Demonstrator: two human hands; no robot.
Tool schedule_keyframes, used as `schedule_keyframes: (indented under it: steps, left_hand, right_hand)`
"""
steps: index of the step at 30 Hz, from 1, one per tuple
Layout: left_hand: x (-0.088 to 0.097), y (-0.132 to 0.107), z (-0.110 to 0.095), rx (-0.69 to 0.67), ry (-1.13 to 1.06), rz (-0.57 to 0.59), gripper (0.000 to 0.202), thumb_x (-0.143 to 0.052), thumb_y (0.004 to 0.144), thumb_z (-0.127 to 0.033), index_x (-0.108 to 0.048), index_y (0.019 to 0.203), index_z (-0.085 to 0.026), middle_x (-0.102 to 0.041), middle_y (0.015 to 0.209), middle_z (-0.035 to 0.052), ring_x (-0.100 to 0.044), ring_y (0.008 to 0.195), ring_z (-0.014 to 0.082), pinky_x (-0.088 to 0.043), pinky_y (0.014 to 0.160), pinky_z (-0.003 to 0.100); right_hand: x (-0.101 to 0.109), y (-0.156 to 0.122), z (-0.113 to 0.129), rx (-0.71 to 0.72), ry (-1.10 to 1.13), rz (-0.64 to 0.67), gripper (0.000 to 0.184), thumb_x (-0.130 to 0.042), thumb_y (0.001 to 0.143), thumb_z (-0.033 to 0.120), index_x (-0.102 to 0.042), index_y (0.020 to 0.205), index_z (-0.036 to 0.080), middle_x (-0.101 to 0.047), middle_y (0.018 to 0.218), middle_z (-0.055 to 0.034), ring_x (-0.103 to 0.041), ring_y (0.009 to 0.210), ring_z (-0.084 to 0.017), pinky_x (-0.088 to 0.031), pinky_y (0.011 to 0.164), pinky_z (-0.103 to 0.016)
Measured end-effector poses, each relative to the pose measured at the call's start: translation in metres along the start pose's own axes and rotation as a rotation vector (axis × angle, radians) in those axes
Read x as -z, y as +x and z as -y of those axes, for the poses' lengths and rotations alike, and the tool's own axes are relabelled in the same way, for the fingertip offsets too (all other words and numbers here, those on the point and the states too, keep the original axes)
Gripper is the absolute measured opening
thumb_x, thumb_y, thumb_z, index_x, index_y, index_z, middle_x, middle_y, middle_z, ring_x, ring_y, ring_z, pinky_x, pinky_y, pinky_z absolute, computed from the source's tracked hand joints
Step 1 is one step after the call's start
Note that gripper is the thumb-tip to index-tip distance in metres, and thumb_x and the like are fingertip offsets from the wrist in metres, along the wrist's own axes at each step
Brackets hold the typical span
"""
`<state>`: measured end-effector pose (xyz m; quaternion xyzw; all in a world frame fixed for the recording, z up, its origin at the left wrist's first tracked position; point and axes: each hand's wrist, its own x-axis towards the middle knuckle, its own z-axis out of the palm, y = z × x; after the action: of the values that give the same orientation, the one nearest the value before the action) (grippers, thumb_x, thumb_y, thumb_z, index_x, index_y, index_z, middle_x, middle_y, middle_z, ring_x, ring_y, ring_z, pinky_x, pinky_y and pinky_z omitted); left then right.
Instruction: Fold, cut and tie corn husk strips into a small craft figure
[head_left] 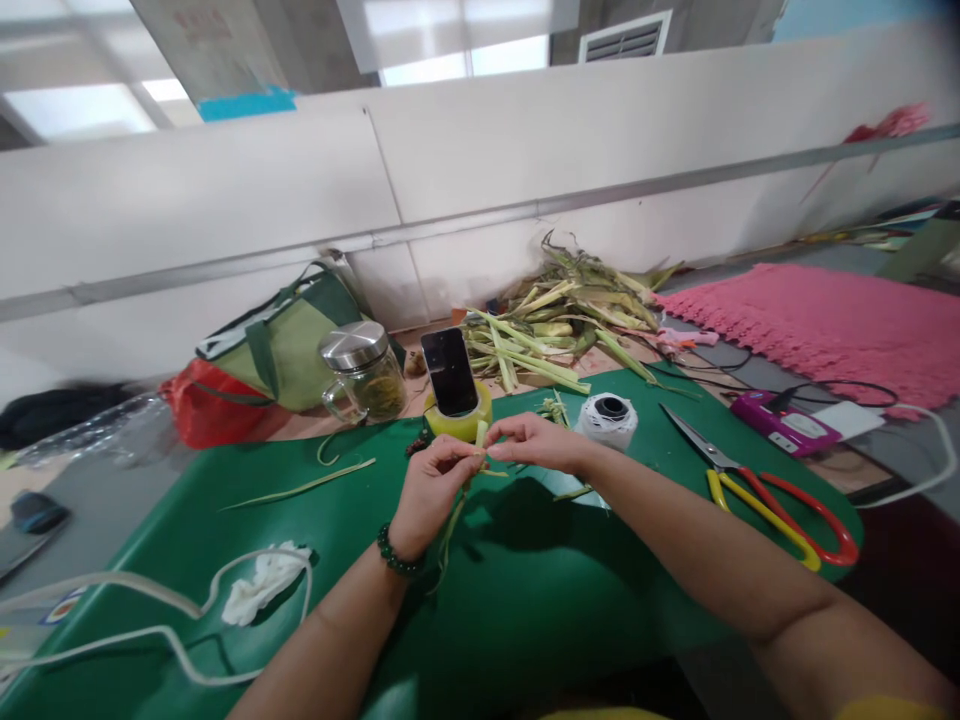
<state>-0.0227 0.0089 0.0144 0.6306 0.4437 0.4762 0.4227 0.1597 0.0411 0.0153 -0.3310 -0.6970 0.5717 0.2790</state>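
Observation:
Over the green mat, both of my hands meet at a pale green plant strip, its tail hanging below. My left hand, with a dark bead bracelet at the wrist, pinches it between thumb and fingers. My right hand comes in from the other side, thumb and fingertips closed on the strip's upper part. Just behind them a phone leans in a yellow roll of tape. To the right stands a white spool, with small green scraps beside it.
Large scissors lie spread at the right, near a purple power strip. A pile of leaf stalks is at the back. At left are a glass mug, a green bag, crumpled tissue and a white cable.

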Motion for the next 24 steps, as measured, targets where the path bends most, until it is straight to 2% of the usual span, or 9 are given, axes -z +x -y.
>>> schedule_keyframes:
  steps: [3, 6, 8, 11, 14, 16, 20, 24]
  left_hand:
    - [0.003, 0.003, 0.003, 0.029, 0.002, -0.037, 0.013, -0.070, 0.065, -0.029, -0.070, 0.065, -0.016, -0.063, 0.065, 0.0028, -0.054, 0.058, 0.0123, -0.043, 0.053, 0.023]
    - [0.004, 0.005, 0.008, 0.016, 0.050, -0.038, 0.012, -0.071, 0.064, -0.027, -0.071, 0.065, -0.016, -0.063, 0.064, 0.0029, -0.055, 0.059, 0.0130, -0.044, 0.055, 0.024]
    - [0.003, 0.005, 0.009, -0.006, 0.079, -0.038, 0.010, -0.071, 0.064, -0.026, -0.070, 0.064, -0.016, -0.061, 0.062, 0.0022, -0.055, 0.060, 0.0129, -0.043, 0.054, 0.023]
    - [-0.001, 0.003, 0.008, -0.008, 0.049, -0.037, 0.014, -0.073, 0.062, -0.026, -0.064, 0.067, -0.016, -0.058, 0.061, -0.0004, -0.053, 0.057, 0.0110, -0.041, 0.052, 0.021]
    - [-0.005, 0.000, 0.006, 0.030, -0.023, -0.074, 0.028, -0.076, 0.059, -0.027, -0.053, 0.072, -0.018, -0.054, 0.060, -0.0047, -0.050, 0.054, 0.0087, -0.041, 0.051, 0.019]
    - [-0.006, 0.000, 0.004, 0.069, -0.070, -0.090, 0.035, -0.078, 0.057, -0.029, -0.051, 0.077, -0.018, -0.053, 0.060, -0.0057, -0.050, 0.054, 0.0082, -0.041, 0.051, 0.019]
    - [-0.003, 0.002, 0.001, 0.204, -0.221, 0.022, 0.042, -0.081, 0.053, -0.029, -0.059, 0.085, -0.014, -0.059, 0.068, -0.0013, -0.056, 0.060, 0.0102, -0.045, 0.056, 0.021]
    - [0.000, 0.003, -0.002, 0.321, -0.256, 0.176, 0.032, -0.080, 0.056, -0.033, -0.067, 0.075, -0.012, -0.064, 0.065, 0.0023, -0.060, 0.061, 0.0130, -0.044, 0.058, 0.023]
  right_hand:
    - [0.001, -0.002, -0.002, 0.033, -0.186, -0.093, 0.026, -0.058, 0.075, 0.037, -0.065, 0.074, 0.012, -0.048, 0.057, 0.0031, -0.036, 0.053, -0.007, -0.026, 0.050, -0.021]
    - [-0.005, -0.004, 0.001, 0.005, -0.274, -0.105, 0.023, -0.058, 0.076, 0.032, -0.068, 0.084, 0.013, -0.040, 0.048, 0.0064, -0.032, 0.048, -0.007, -0.023, 0.047, -0.021]
    - [-0.010, -0.004, 0.004, -0.037, -0.239, -0.087, 0.029, -0.063, 0.072, 0.036, -0.067, 0.089, 0.013, -0.031, 0.044, 0.0092, -0.025, 0.044, -0.006, -0.017, 0.044, -0.021]
    - [-0.017, 0.001, 0.002, -0.057, -0.111, -0.143, 0.037, -0.069, 0.064, 0.046, -0.065, 0.081, 0.012, -0.027, 0.043, 0.0105, -0.020, 0.044, -0.005, -0.014, 0.044, -0.022]
    - [-0.024, 0.007, -0.004, -0.031, 0.076, -0.227, 0.037, -0.071, 0.060, 0.048, -0.061, 0.069, 0.013, -0.032, 0.044, 0.0094, -0.024, 0.045, -0.005, -0.016, 0.045, -0.021]
    - [-0.028, 0.010, -0.007, 0.002, 0.177, -0.256, 0.036, -0.073, 0.059, 0.047, -0.057, 0.062, 0.014, -0.040, 0.047, 0.0073, -0.030, 0.047, -0.005, -0.021, 0.047, -0.021]
    - [-0.032, 0.009, -0.008, 0.047, 0.283, -0.313, 0.037, -0.073, 0.060, 0.045, -0.052, 0.059, 0.015, -0.050, 0.052, 0.0042, -0.039, 0.052, -0.007, -0.028, 0.052, -0.022]
    - [-0.032, 0.007, -0.007, 0.071, 0.256, -0.373, 0.036, -0.073, 0.061, 0.043, -0.050, 0.057, 0.015, -0.044, 0.050, 0.0063, -0.034, 0.049, -0.006, -0.024, 0.049, -0.022]
